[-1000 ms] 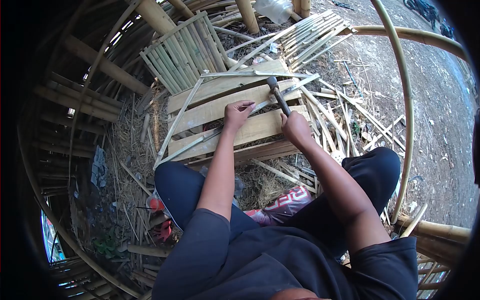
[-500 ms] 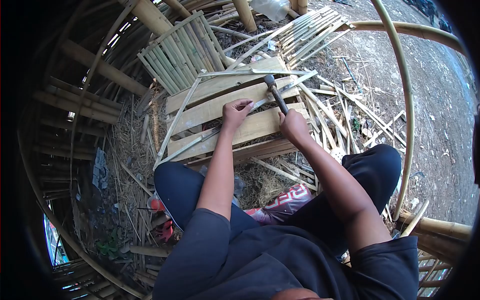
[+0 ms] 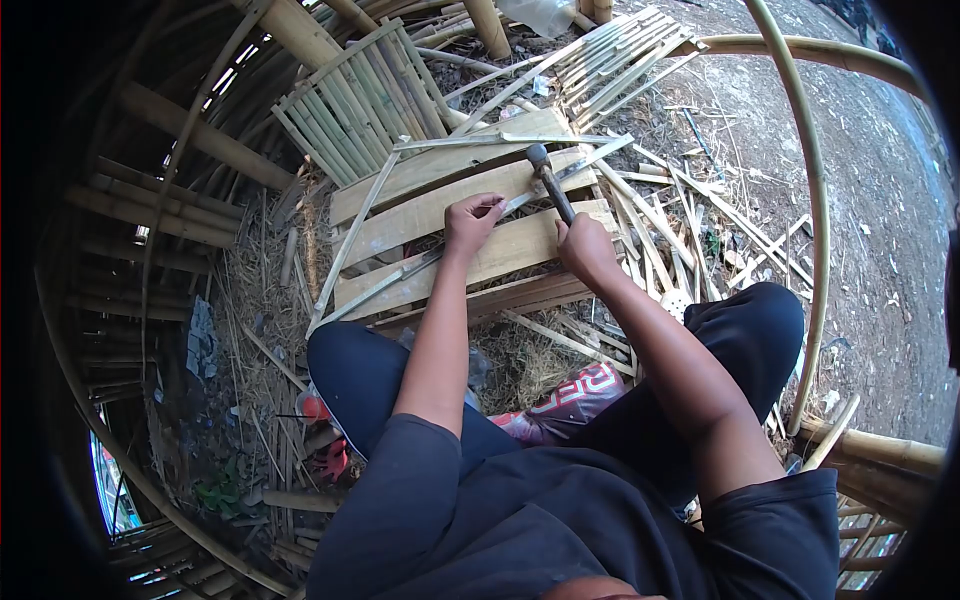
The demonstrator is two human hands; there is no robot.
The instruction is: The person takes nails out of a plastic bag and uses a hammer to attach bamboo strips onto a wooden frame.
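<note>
My right hand (image 3: pixel 587 246) is wrapped round the handle of a hammer (image 3: pixel 550 182), whose dark head is over the upper part of a slatted wooden crate (image 3: pixel 440 210). My left hand (image 3: pixel 473 222) is above the middle slats, thumb and fingertips pinched together; what they hold is too small to make out. Beneath and beside the fingers, a thin bamboo strip (image 3: pixel 385 284) runs diagonally across the crate. Two more strips, one at the left (image 3: pixel 352 232) and one along the top (image 3: pixel 470 141), meet at a corner and form a frame with it.
A panel of green bamboo slats (image 3: pixel 365 100) leans behind the crate, and a second slatted panel (image 3: pixel 625 65) lies at the upper right. Split bamboo pieces (image 3: pixel 735 225) litter the ground. A curved bamboo pole (image 3: pixel 815 200) arches at the right. A printed bag (image 3: pixel 575 400) lies between my legs.
The view has shifted slightly, so the crate and panels appear a little higher and further left. Both hands keep nearly the same pose, with the hammer still over the strip.
</note>
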